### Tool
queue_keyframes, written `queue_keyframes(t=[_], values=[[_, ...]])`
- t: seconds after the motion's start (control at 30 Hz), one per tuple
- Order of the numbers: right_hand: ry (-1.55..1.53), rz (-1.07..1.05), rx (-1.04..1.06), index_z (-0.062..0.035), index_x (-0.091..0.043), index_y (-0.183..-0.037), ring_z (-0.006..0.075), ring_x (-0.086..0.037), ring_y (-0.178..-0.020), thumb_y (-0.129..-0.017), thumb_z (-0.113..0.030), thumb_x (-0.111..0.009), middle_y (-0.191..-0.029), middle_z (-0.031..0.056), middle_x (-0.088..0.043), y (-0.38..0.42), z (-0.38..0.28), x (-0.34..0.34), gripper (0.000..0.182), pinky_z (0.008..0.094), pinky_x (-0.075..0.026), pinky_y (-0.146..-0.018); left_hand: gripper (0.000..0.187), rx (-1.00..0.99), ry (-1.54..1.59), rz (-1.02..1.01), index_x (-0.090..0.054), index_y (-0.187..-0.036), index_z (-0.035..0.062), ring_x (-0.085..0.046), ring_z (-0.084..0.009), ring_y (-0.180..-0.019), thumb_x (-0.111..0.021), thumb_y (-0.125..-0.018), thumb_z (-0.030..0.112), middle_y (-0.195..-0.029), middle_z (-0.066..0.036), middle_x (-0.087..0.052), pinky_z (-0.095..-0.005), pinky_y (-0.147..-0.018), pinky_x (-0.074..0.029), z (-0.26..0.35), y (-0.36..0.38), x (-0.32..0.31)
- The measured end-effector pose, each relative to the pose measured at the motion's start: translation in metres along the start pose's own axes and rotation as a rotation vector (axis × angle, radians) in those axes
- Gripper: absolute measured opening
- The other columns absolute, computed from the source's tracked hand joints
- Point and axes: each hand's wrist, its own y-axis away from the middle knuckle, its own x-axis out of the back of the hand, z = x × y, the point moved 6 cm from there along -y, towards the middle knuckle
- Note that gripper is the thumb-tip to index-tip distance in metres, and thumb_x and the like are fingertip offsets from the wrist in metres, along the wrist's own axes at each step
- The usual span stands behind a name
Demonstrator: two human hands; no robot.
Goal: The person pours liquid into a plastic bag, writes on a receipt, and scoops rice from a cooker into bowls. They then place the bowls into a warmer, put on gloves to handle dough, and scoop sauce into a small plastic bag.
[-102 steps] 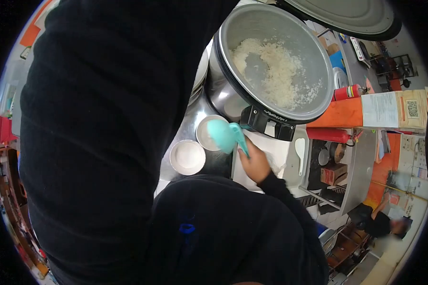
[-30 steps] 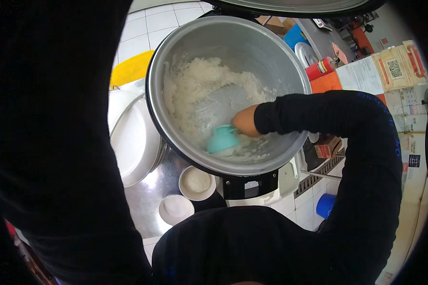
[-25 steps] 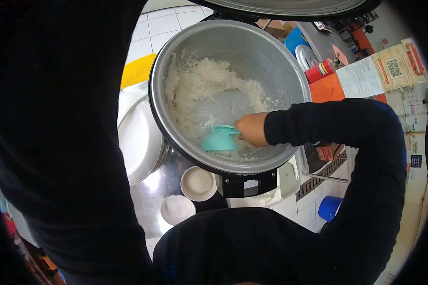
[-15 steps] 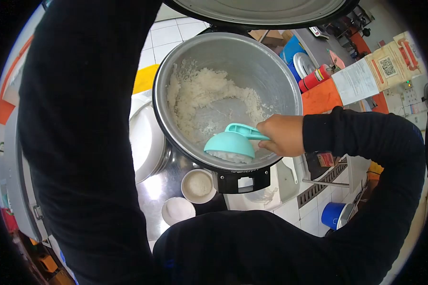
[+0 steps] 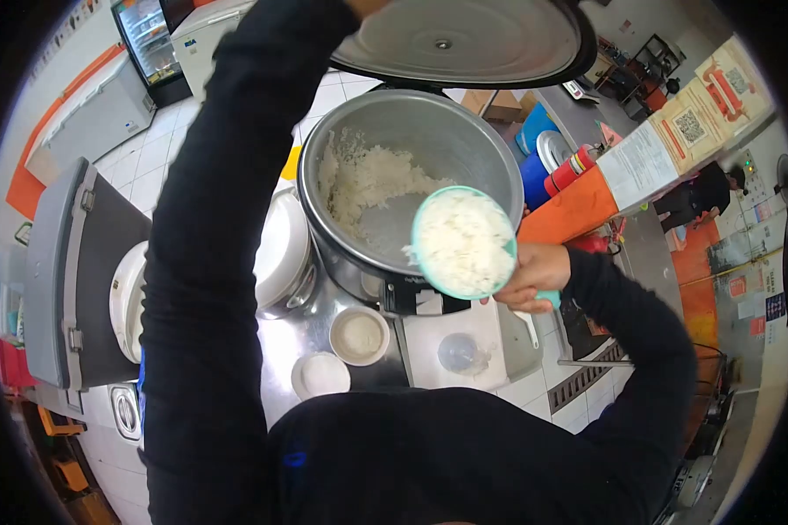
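My right hand (image 5: 534,276) is closed round the handle of a turquoise scoop (image 5: 547,300). White cooked rice (image 5: 464,245) heaps the scoop's bowl, which faces up over the near right rim of a large rice cooker (image 5: 464,122). More rice (image 5: 372,179) clings to the left and far side of the cooker's metal pot. At the top edge, only a bit of my left hand (image 5: 369,5) shows beside the raised cooker lid (image 5: 473,39); its fingers are out of view.
Left of the cooker are white round containers (image 5: 280,254). Two bowls (image 5: 359,336) (image 5: 320,374) stand on the metal counter, near a clear plastic item (image 5: 464,353) on a white board. A grey cool box (image 5: 96,280) stands left. A person (image 5: 707,188) is at the far right.
My right hand has raised the scoop from inside the pot to above its near right rim and turned it upright, so the rice now shows. My left forearm's end has come into view.
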Motion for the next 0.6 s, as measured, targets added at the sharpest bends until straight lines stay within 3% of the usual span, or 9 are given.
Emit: queue_keyframes(t=[0.03,0.07,0.1,0.13,0.17,0.23,0.4,0.5,0.6], values=[[-0.061,-0.006,0.067,0.0058,-0.049,-0.103,0.0097,-0.041,-0.034,-0.093,-0.012,-0.045,-0.050,-0.0019,-0.035,0.006,0.013,-0.012,0.021,0.0232,-0.035,-0.032,0.039,-0.005,0.026,-0.015,-0.057,-0.100,-0.0055,-0.056,-0.0422,-0.087,-0.048,-0.091,0.031,-0.091,-0.027,-0.059,-0.0430,-0.074,-0.045,0.012,0.017,0.004],[-0.124,-0.009,0.140,0.0058,-0.049,-0.104,0.0101,-0.041,-0.034,-0.093,-0.012,-0.045,-0.050,-0.0014,-0.035,0.010,0.027,-0.023,0.021,0.0234,-0.035,-0.031,0.041,-0.215,0.155,0.194,-0.058,-0.100,-0.0064,-0.058,-0.0371,-0.090,-0.051,-0.089,0.032,-0.092,-0.025,-0.061,-0.0405,-0.077,-0.045,0.030,0.040,0.014],[-0.195,-0.010,0.223,0.0048,-0.049,-0.105,0.0106,-0.040,-0.034,-0.092,-0.014,-0.049,-0.050,-0.0007,-0.034,0.013,0.046,-0.034,0.023,0.0235,-0.033,-0.030,0.042,-0.181,0.036,0.025,-0.054,-0.108,0.0014,-0.052,-0.0381,-0.100,-0.063,-0.079,0.029,-0.104,-0.019,-0.057,-0.0430,-0.082,-0.041,0.018,0.065,-0.006],[-0.281,0.009,0.287,0.0043,-0.049,-0.105,0.0105,-0.039,-0.034,-0.092,-0.015,-0.049,-0.050,-0.0009,-0.034,0.012,0.071,-0.044,0.023,0.0235,-0.033,-0.030,0.038,-0.249,0.109,0.101,-0.052,-0.107,-0.0014,-0.050,-0.0405,-0.093,-0.053,-0.085,0.030,-0.099,-0.021,-0.054,-0.0439,-0.078,-0.040,0.048,0.092,0.012],[-0.368,0.030,0.350,0.0038,-0.049,-0.105,0.0104,-0.038,-0.033,-0.092,-0.016,-0.049,-0.050,-0.0010,-0.033,0.010,0.098,-0.054,0.024,0.0236,-0.032,-0.031,0.048,-0.139,0.038,-0.018,-0.051,-0.108,-0.0019,-0.050,-0.0396,-0.096,-0.049,-0.085,0.040,-0.103,-0.021,-0.054,-0.0429,-0.081,-0.040,0.053,0.121,0.007],[-0.511,0.083,0.478,0.0025,-0.049,-0.106,0.0101,-0.036,-0.033,-0.093,-0.019,-0.049,-0.051,-0.0014,-0.032,0.004,0.147,-0.076,0.025,0.0234,-0.032,-0.031,0.075,-0.195,0.055,0.109,-0.055,-0.111,0.0067,-0.051,-0.0329,-0.095,-0.037,-0.074,0.069,-0.106,-0.014,-0.054,-0.0409,-0.083,-0.038,0.066,0.175,0.001],[-0.798,0.503,0.699,0.0016,-0.046,-0.105,0.0109,-0.035,-0.033,-0.095,-0.022,-0.045,-0.051,-0.0017,-0.032,-0.002,0.264,-0.148,0.026,0.0246,-0.030,-0.031,0.085,-0.102,0.092,-0.213,-0.054,-0.117,0.0060,-0.046,-0.0335,-0.107,-0.037,-0.070,0.075,-0.114,-0.015,-0.050,-0.0461,-0.094,-0.031,0.090,0.279,-0.016],[-0.880,0.753,0.820,0.0019,-0.046,-0.105,0.0114,-0.035,-0.033,-0.096,-0.023,-0.044,-0.051,-0.0014,-0.032,-0.001,0.329,-0.201,0.026,0.0251,-0.030,-0.030,0.101,-0.043,0.270,-0.098,-0.055,-0.113,0.0024,-0.045,-0.0366,-0.108,-0.022,-0.067,0.086,-0.116,-0.017,-0.050,-0.0459,-0.095,-0.031,0.096,0.318,0.002],[-1.041,0.903,1.007,0.0006,-0.045,-0.105,0.0120,-0.034,-0.032,-0.097,-0.025,-0.041,-0.051,-0.0013,-0.033,-0.009,0.389,-0.264,0.027,0.0258,-0.029,-0.029,0.094,0.012,0.551,-0.110,-0.056,-0.100,-0.0015,-0.052,-0.0363,-0.099,-0.020,-0.075,0.081,-0.106,-0.019,-0.055,-0.0442,-0.089,-0.037,0.129,0.371,0.007]])
